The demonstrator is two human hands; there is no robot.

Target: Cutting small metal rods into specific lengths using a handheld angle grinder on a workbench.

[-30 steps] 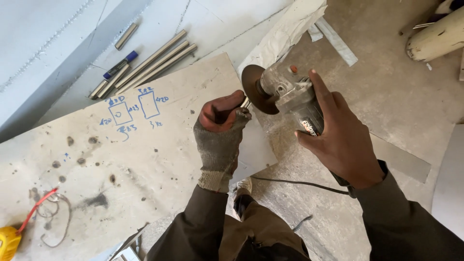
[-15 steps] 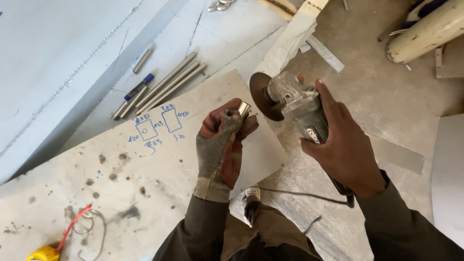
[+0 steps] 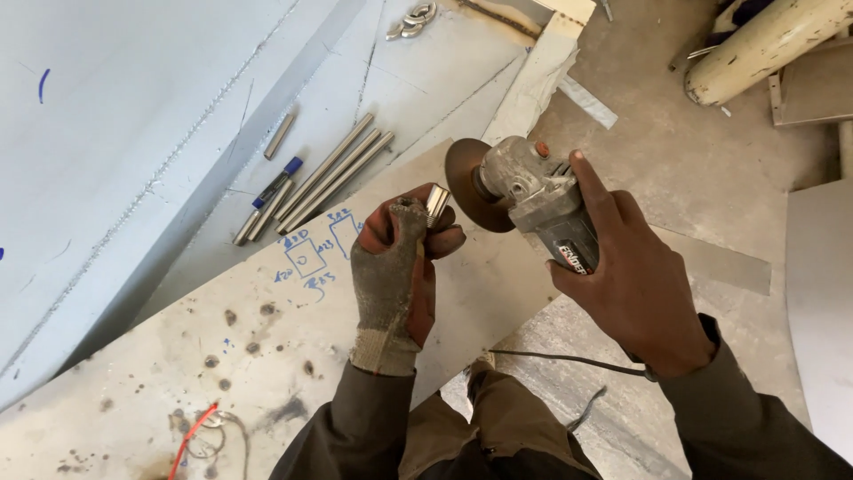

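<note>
I see a short, shiny metal tube (image 3: 436,205) held upright near the middle of the scene, its far end poking above gloved fingers. Just to its right is a grey angle grinder (image 3: 533,200), its worn brown disc (image 3: 468,185) facing left, edge almost touching the tube.

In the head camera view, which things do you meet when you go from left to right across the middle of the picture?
Blue-capped marker → bundle of steel rods → gloved left hand → short metal piece in its fingers → grinder disc → angle grinder body → bare right hand.
</note>
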